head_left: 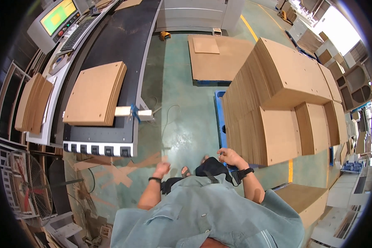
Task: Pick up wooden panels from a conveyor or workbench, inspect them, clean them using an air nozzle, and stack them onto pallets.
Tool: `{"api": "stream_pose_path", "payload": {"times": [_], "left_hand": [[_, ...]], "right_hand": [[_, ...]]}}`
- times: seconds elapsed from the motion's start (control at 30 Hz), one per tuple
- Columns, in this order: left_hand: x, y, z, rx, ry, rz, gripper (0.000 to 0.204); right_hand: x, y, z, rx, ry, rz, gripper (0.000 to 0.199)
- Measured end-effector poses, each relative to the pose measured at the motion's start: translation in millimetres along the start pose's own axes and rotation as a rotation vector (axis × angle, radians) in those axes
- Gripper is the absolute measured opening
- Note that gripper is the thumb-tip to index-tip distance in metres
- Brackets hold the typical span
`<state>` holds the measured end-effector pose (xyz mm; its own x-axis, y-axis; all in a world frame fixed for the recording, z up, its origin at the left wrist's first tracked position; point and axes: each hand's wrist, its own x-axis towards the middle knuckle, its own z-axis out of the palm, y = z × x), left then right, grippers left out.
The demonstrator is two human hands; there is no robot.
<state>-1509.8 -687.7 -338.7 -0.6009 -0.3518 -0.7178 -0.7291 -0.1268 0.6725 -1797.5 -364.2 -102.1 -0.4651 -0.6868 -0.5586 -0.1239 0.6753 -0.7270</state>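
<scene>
Lead: Landmark and load?

Inspector: One black machine bed, long and smooth, with six black fittings along its white near edge. One stack of brown fibreboard panels rests on its near end, faces flat and matt, with small round holes near the corners. One pale bar, bound in blue, projects past the bed's right edge.

Lead: Other stock?

Inspector: Left of the bed, one smaller panel stack, standing tilted. Right of the bed, one large stepped pile of boards, its sides ridged by many thin edges, on a blue pallet. Also to its right, one broad flat sheet bearing one small rectangular board.

Lead: The hands?

Inspector: Two, each with one dark band at the wrist. The left hand, off the bed's near right corner, is loosely curled. The right hand, farther right of the bed and close by the large pile, has bent fingers, narrowly spaced. Both appear small here; I cannot tell whether either holds anything.
</scene>
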Motion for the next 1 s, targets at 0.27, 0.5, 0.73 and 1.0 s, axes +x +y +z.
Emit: {"api": "stream_pose_path", "payload": {"times": [0.27, 0.5, 0.73, 1.0], "left_hand": [[128.5, 339.6, 58.0, -0.188, -0.351, 0.123, 0.026], [260.3, 477.1, 3.0, -0.011, -0.252, 0.016, 0.018], [348.1, 614.6, -70.8, -0.238, -0.114, 0.020, 0.023], [509.9, 757.2, -150.9, -0.162, -0.144, 0.005, 0.020]], "right_hand": [[188.8, -15.0, -131.6, 0.098, -0.114, 0.024, 0.032], [369.8, -36.0, -287.7, -0.189, 0.095, -0.063, 0.031], [526.4, -115.7, -404.6, -0.181, 0.095, -0.168, 0.033], [681.1, -172.7, -455.8, -0.054, 0.153, -0.222, 0.032]]}}
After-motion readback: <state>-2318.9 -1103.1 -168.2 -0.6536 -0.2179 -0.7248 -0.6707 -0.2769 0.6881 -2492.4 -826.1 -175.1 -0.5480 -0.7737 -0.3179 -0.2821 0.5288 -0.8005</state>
